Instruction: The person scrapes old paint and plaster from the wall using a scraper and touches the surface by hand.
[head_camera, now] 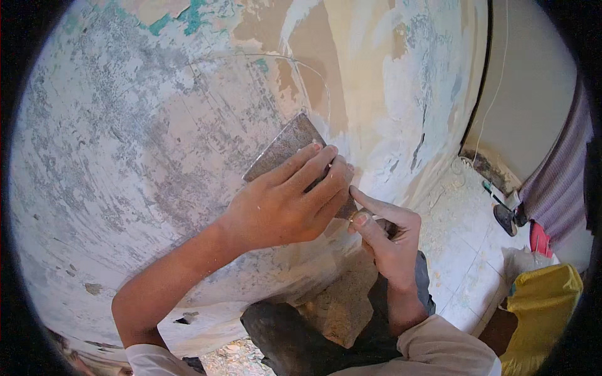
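Note:
A wide metal scraper lies with its straight edge against a wall of patchy white, grey and tan paint. My left hand is spread over the blade, its fingers pressing on the metal. Lower right of it, my right hand grips the narrow handle end of the scraper between thumb and fingers; most of the handle is hidden in the palm. Green paint remnants show near the top of the wall.
Paint flakes lie on the tiled floor at right and below. A yellow cloth or sack, a purple striped cloth, a dark shoe and a red item are at the right. A thin white cord hangs there.

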`<state>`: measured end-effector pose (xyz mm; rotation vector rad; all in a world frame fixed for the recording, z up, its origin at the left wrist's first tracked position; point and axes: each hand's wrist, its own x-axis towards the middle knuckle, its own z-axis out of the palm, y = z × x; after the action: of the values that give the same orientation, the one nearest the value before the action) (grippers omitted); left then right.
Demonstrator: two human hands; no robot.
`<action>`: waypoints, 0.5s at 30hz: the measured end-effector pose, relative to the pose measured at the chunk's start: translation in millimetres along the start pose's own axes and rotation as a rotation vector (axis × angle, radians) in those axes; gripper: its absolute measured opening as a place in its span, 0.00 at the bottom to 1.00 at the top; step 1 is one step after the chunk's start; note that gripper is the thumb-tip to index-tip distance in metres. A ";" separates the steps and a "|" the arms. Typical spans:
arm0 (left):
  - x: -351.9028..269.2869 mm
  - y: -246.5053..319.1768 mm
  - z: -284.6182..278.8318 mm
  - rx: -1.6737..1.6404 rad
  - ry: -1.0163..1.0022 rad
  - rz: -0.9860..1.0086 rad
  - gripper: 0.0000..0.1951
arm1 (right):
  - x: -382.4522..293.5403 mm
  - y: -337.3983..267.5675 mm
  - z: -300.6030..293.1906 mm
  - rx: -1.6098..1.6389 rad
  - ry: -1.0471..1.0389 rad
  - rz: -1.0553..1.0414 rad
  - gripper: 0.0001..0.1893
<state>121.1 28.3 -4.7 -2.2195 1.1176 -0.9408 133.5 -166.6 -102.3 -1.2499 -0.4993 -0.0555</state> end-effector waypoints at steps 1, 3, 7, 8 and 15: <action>0.9 2.0 0.3 0.014 0.007 -0.032 0.21 | 2.0 -1.5 -2.5 0.016 -0.017 0.047 0.16; 2.2 2.6 1.8 0.029 0.012 -0.064 0.21 | 6.7 -1.6 -7.4 0.000 -0.036 0.033 0.16; 5.1 -0.2 0.8 0.035 0.038 -0.085 0.21 | 15.0 -21.7 -14.6 -0.034 -0.084 0.106 0.16; 5.6 -1.4 -0.5 0.012 0.047 -0.098 0.21 | 17.6 -24.4 -13.9 -0.032 -0.092 0.107 0.16; 6.6 -6.4 5.0 0.130 0.061 -0.079 0.23 | 31.8 -17.2 -15.8 -0.072 -0.125 0.009 0.16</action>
<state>130.9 26.9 -1.3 -2.1565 0.9717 -1.0888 161.7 -179.5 -78.0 -1.3314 -0.6039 0.0129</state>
